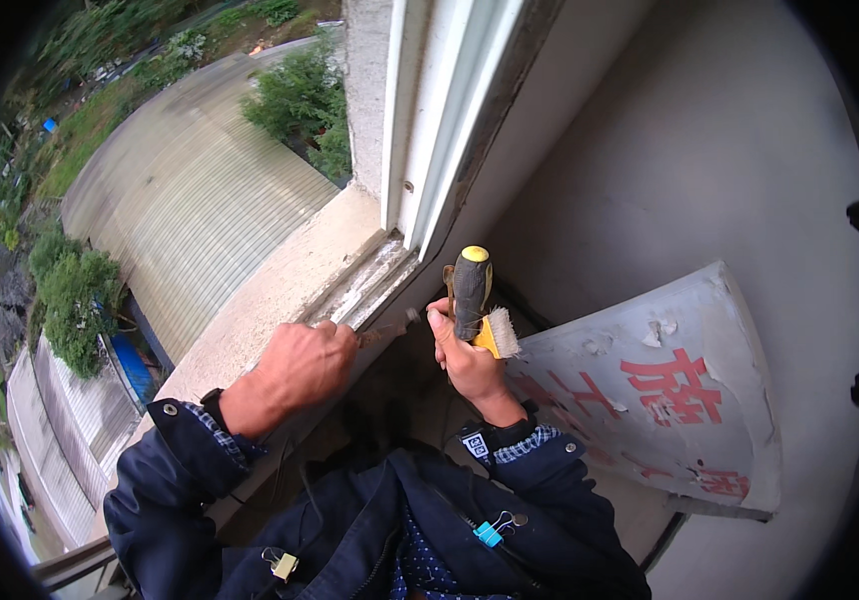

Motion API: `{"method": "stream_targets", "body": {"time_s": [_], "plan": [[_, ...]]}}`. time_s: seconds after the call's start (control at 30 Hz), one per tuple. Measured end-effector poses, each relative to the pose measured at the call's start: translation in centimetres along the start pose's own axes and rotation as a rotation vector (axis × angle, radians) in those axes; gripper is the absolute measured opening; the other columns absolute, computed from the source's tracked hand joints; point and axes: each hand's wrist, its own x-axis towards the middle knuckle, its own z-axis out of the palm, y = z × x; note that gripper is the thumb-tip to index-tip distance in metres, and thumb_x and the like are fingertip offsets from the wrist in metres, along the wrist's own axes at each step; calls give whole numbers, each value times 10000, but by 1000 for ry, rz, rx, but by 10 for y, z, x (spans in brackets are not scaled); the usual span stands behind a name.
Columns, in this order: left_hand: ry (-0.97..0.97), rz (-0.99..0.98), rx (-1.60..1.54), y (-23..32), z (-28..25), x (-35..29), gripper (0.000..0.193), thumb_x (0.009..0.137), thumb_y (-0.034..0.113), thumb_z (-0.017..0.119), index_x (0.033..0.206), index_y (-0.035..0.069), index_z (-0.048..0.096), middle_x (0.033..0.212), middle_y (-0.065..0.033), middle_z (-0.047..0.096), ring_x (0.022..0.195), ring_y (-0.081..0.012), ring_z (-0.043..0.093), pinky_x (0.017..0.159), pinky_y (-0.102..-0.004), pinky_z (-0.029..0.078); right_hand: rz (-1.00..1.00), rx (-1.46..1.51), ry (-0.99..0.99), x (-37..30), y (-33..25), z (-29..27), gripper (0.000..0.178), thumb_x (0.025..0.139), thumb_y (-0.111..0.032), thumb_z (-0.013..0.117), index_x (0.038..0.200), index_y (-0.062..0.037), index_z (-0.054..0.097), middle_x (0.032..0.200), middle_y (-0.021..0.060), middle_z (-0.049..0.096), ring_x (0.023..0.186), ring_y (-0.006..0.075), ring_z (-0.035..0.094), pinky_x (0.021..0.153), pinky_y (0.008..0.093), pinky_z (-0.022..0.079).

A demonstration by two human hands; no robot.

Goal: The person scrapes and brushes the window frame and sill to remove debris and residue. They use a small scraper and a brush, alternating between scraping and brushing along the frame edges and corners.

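Note:
My left hand point(308, 363) is closed in a fist at the inner edge of the window sill. From it a thin brownish tool point(382, 334) sticks out to the right; its small tip is too blurred to name. My right hand point(472, 372), a little further right, is wrapped round a tool with a thick black-and-grey handle point(470, 292) and a yellow end. In the same grip is a brush point(498, 333) with a yellow body and pale bristles pointing right. The window track point(362, 288) lies just beyond both hands, with whitish residue in it.
A white window frame point(450, 120) rises ahead. Outside the rough sill point(250, 300), corrugated roofs point(200, 190) and trees lie far below. To the right, a curved white board point(650, 390) with red characters leans by the grey wall point(750, 170). Binder clips point(490, 532) hang on my dark jacket.

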Motion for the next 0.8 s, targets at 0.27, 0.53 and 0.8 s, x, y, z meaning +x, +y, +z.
{"method": "stream_targets", "body": {"time_s": [0.27,0.53,0.8], "plan": [[195,-191,-152,-18,-17,-56,244,982,193,551,800,33,518,697,-203,608,615,-431,615,571,-511,501,-30,14,-51,0,3,6,126,989,-150,681,1024,-31,702,688,-33,613,558,40,554,514,221,441],[78,-408,-138,-38,-17,-106,296,977,208,561,757,11,573,683,-249,612,679,-465,618,637,-548,484,-20,2,-84,3,4,10,128,986,-151,685,1027,-30,704,689,-33,618,560,41,558,514,221,443],[20,-381,-150,-43,-4,-89,304,998,253,531,811,26,606,697,-250,650,681,-459,648,642,-549,517,43,1,-98,5,2,16,140,986,-150,685,1035,-19,698,679,-27,610,560,46,556,517,227,449]]}}
